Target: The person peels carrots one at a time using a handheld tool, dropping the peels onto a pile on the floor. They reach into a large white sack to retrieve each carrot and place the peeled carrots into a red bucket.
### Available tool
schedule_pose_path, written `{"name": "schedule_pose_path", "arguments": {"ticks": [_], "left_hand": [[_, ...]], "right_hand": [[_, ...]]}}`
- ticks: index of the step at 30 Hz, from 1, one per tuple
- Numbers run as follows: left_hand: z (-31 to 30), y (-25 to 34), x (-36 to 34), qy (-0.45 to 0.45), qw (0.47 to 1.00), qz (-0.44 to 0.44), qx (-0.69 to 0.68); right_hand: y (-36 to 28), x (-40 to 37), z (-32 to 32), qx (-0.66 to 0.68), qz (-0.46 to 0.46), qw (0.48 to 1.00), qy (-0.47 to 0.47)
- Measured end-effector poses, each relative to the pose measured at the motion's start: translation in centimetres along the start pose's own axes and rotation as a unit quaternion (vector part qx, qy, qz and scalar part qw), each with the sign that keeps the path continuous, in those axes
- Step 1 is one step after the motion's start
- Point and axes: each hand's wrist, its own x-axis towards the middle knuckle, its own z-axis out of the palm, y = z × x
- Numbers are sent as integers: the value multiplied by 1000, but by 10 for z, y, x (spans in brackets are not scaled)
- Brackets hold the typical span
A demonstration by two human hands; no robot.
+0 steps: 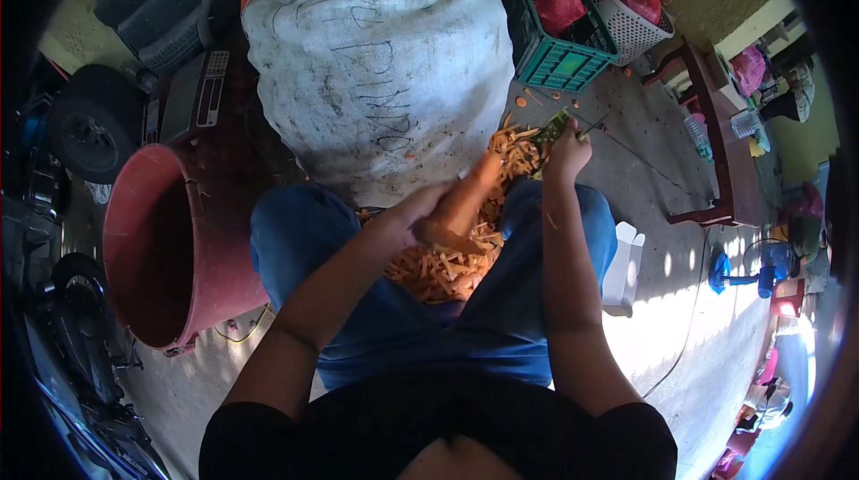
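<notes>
My left hand (414,216) is closed around a thick carrot (467,196), its narrower end pointing up and to the right. The lower end looks browner than the bright orange upper part. Farther right, apart from the carrot, my right hand (570,155) is closed on a slim tool with a thin dark end (595,125); its exact kind is too small to tell. A green patterned piece (549,133) shows beside those fingers. Below both hands, a heap of orange peelings (431,272) lies between my knees.
A big white woven sack (385,77) stands right in front of me. On the left lies a red barrel (224,238). A green crate (559,68) and a white basket (631,28) hold red bags. A white box (624,274) sits by my right knee.
</notes>
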Motion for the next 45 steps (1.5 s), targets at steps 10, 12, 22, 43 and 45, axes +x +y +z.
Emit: {"name": "schedule_pose_path", "arguments": {"ticks": [10, 12, 22, 43, 45], "left_hand": [[-15, 8, 20, 70, 985, 48, -152], [-15, 8, 19, 62, 983, 51, -162], [14, 28, -18, 97, 994, 32, -35], [2, 20, -9, 8, 1000, -1, 30], [9, 13, -13, 19, 1000, -8, 12]], "right_hand": [[-28, -113, 21, -21, -126, 962, -243], [-22, -109, 22, -59, -152, 960, -230], [8, 12, 4, 24, -6, 999, -24], [-3, -19, 20, -125, -53, 991, -7], [2, 11, 9, -80, -24, 995, 49]]}}
